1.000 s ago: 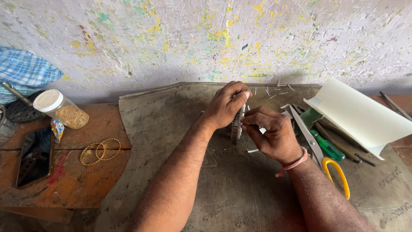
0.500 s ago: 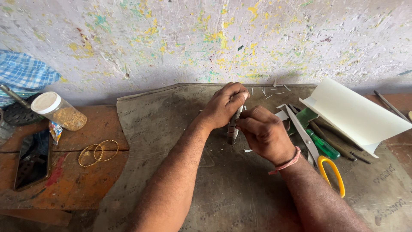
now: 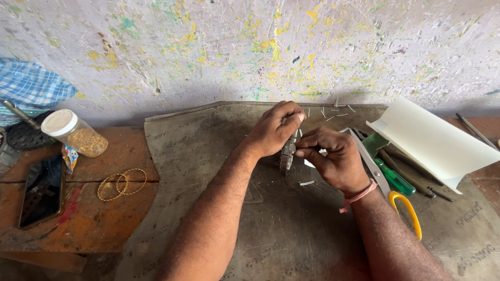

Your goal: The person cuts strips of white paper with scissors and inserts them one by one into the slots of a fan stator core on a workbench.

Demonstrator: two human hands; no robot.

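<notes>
1. Here the left hand [image 3: 273, 130] is gripping a small grey metal piece [image 3: 286, 153], standing upright on the mat [image 3: 208, 156] at mid-bench.
2. The right hand [image 3: 333, 158] is pinching closed beside it; what its fingers are holding is hidden.
3. Judging by this, keeping the piece steady is mattering most.

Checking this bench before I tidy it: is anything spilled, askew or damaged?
Small white slivers lie strewn over the grey mat near the wall, with another scrap by the right hand. The jar lies tipped on its side, lid on, nothing spilled. The left hand grips a small metal piece.
</notes>
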